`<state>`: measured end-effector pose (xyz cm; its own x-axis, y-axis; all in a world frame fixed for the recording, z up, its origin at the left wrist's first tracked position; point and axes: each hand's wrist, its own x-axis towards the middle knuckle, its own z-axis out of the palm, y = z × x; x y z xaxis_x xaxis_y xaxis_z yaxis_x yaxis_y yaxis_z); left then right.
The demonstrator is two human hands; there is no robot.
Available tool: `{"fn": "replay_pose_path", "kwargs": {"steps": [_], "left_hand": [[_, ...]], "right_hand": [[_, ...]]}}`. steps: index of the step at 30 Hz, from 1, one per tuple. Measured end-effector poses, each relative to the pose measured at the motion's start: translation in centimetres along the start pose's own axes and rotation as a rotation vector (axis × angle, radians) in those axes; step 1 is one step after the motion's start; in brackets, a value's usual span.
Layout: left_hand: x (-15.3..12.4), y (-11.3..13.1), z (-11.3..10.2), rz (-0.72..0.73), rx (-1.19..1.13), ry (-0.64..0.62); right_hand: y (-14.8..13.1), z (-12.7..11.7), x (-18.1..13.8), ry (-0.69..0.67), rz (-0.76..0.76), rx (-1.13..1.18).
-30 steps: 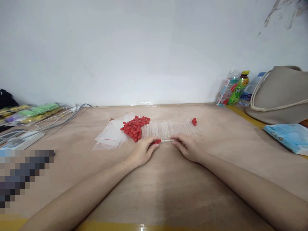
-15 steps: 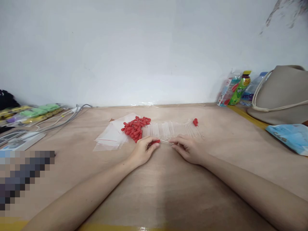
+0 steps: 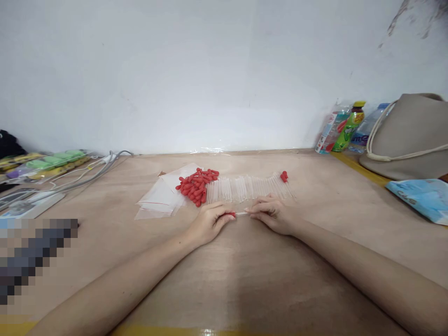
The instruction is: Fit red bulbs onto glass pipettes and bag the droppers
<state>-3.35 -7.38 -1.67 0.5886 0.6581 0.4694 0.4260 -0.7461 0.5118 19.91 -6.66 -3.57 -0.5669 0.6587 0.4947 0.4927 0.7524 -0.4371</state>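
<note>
My left hand (image 3: 209, 223) is closed on a red rubber dropper bulb (image 3: 231, 214), most of it hidden by the fingers. Opposite it, my right hand (image 3: 273, 215) pinches a thin clear dropper tube (image 3: 241, 213). The tube's left end meets the mouth of the bulb; how far in it sits I cannot tell. Just beyond my hands lies a row of clear tubes (image 3: 241, 187), side by side. A pile of red bulbs (image 3: 194, 184) is heaped at the row's left end. A few red bulbs (image 3: 284, 177) lie at its far right end.
Clear zip bags (image 3: 157, 198) lie left of the pile. Cables (image 3: 94, 175) and a white box (image 3: 42, 205) are farther left. Bottles (image 3: 346, 128), a grey bag (image 3: 409, 135) and a blue packet (image 3: 423, 198) stand or lie at right. A wall (image 3: 224, 84) closes the back.
Both hands have come slightly nearer to me, and the gap between them has narrowed. The tube now lies more level, in line with the bulb.
</note>
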Motion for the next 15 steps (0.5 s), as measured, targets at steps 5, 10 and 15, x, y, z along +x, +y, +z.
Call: {"fn": "replay_pose_path", "kwargs": {"steps": [5, 10, 15], "left_hand": [[-0.2, -0.2, 0.2, 0.015, 0.044, -0.045], [-0.2, -0.3, 0.3, 0.015, 0.106, -0.058], [-0.3, -0.3, 0.4, 0.029, 0.115, -0.072]], "right_hand": [[0.0, -0.1, -0.1, -0.002, -0.034, -0.116], [-0.6, -0.1, -0.1, 0.017, -0.074, -0.227], [-1.5, -0.2, 0.0, 0.002, -0.082, -0.222]]}}
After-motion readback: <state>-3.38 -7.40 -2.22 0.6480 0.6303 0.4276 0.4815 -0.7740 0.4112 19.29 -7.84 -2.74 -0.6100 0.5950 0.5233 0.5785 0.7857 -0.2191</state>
